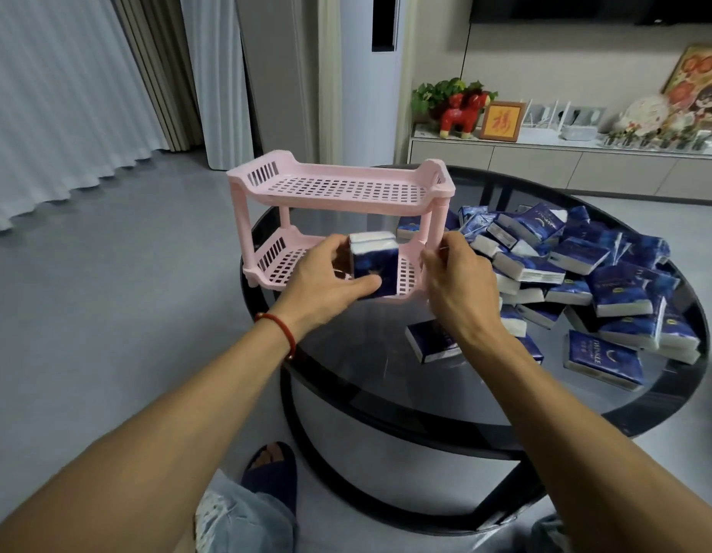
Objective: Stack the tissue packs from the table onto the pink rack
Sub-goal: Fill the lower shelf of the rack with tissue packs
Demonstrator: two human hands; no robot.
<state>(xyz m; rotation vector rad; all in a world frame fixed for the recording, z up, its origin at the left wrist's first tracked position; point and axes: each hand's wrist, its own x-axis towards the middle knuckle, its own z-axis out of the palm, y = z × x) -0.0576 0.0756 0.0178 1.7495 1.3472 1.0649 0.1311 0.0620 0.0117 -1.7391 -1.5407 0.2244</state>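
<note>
Left fingers [366,283]: your thumb and fingers are wrapped around a couple of tissue packs [373,265], held upright at the front of the lower shelf.
Right fingers [446,249]: curled around the rack's front right post.
Left hand [326,281]: a red bracelet [282,329] sits on its wrist.
Right hand [458,285]: beside the rack's right end.
Pink rack [338,193]: two tiers on the round glass worktop [386,377]; top shelf bare.
Loose packs [585,281]: blue, heaped on the worktop, right of the rack.

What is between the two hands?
In the head view, the blue tissue pack held by the left hand, then the pink rack corner at the right hand.
</note>
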